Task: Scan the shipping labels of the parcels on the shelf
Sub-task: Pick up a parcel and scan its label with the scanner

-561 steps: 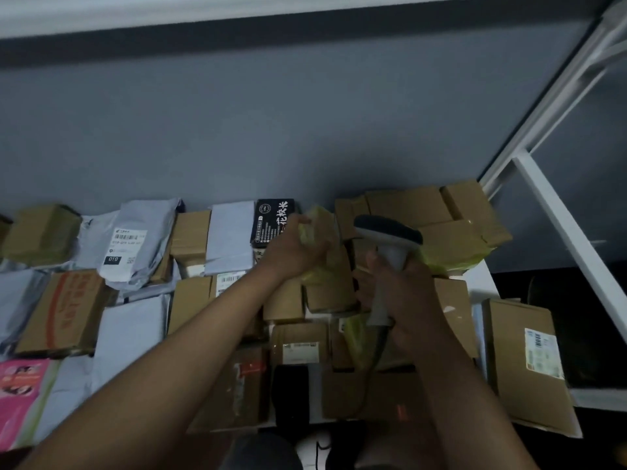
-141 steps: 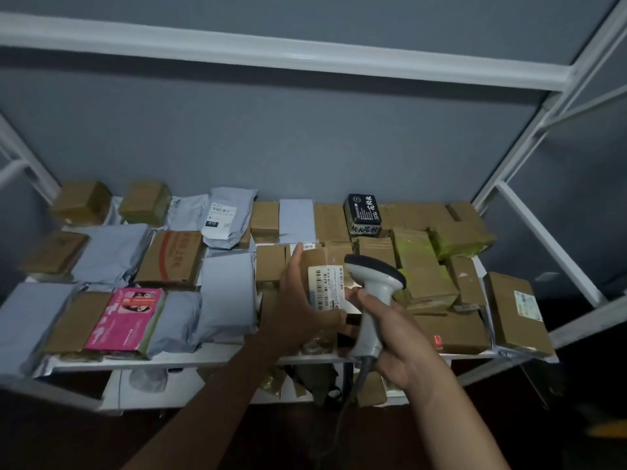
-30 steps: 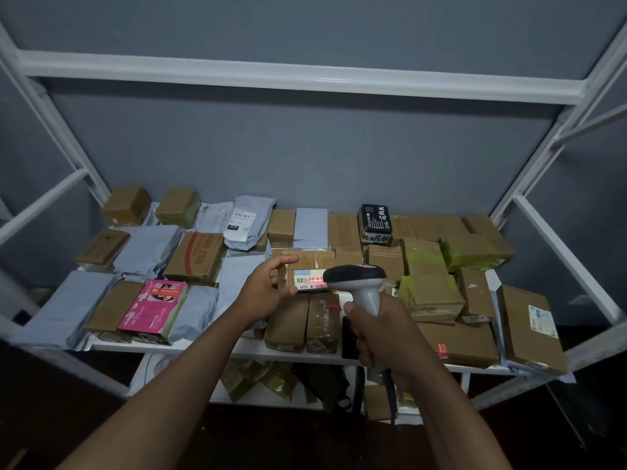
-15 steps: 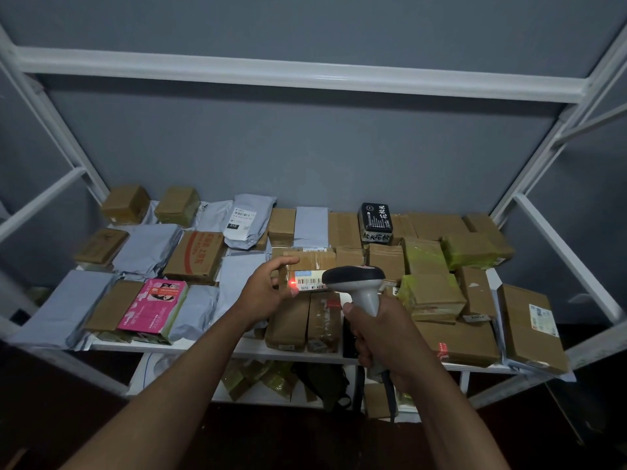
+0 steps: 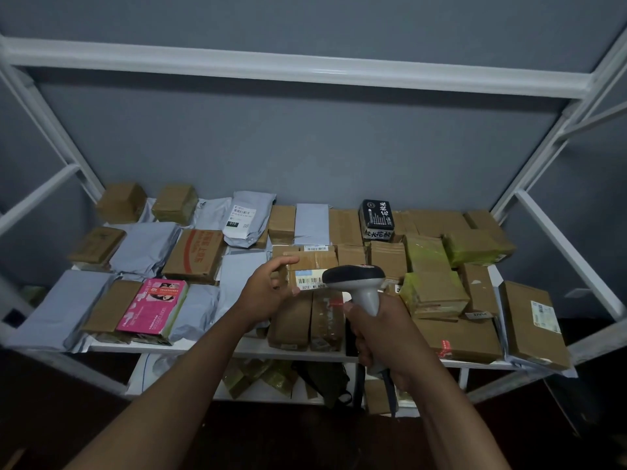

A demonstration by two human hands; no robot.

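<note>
Left arm: was stretched forward and up from the bottom left.
Left hand (image 5: 268, 293): had its fingers and thumb curled round the end of a small box (image 5: 310, 266).
Right arm: reached forward from the bottom right.
Right hand (image 5: 380, 330): gripped the handle of a scanner (image 5: 356, 279), fingers wrapped tight.

The barcode scanner's (image 5: 356, 283) head covers the right end of the shipping label (image 5: 310, 280) on the held cardboard box (image 5: 310, 266), so its print is only partly readable; the right hand (image 5: 380, 330) wraps the scanner's grip, hiding most of it, and its cable is lost in the dark below; the lower shelf's (image 5: 271, 395) parcels sit in shadow behind both forearms, too dim to identify; the label on the far-right box (image 5: 534, 325) is too small to read; the white rack frame (image 5: 298, 67) runs off both side edges.
</note>
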